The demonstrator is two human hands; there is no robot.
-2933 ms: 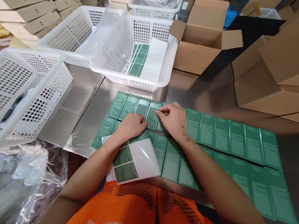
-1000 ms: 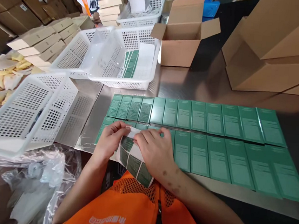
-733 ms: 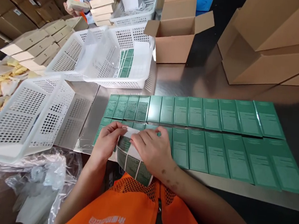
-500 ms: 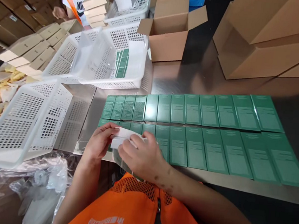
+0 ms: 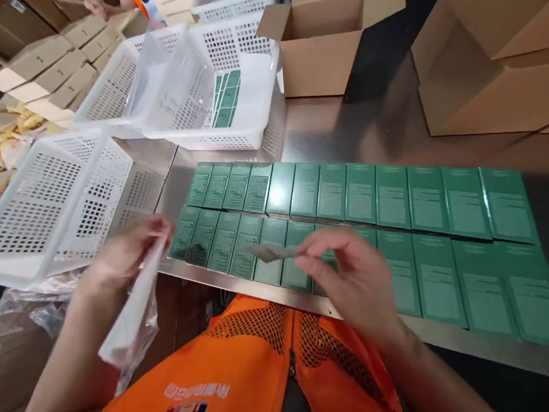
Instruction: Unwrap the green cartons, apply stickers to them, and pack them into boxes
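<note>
Two rows of green boxes (image 5: 363,195) lie flat on the metal table (image 5: 350,129). My right hand (image 5: 350,275) hovers over the near row and pinches a green sticker (image 5: 270,252) by one end; the sticker is blurred. My left hand (image 5: 127,253) is off the table's left front corner and grips the white backing sheet (image 5: 131,312), which hangs down edge-on. The leftmost boxes in both rows carry darker printed labels.
A white basket (image 5: 260,94) with a sheet of green stickers (image 5: 226,98) stands behind the boxes. Another white basket (image 5: 45,210) leans at the left. Open cardboard cartons (image 5: 318,55) and large ones (image 5: 501,72) are at the back. A co-worker's hand (image 5: 94,4) is far left.
My hands have parted: the left has pulled the backing sheet away to the left and down, the right has come away to the right with a sticker peeled off it.
</note>
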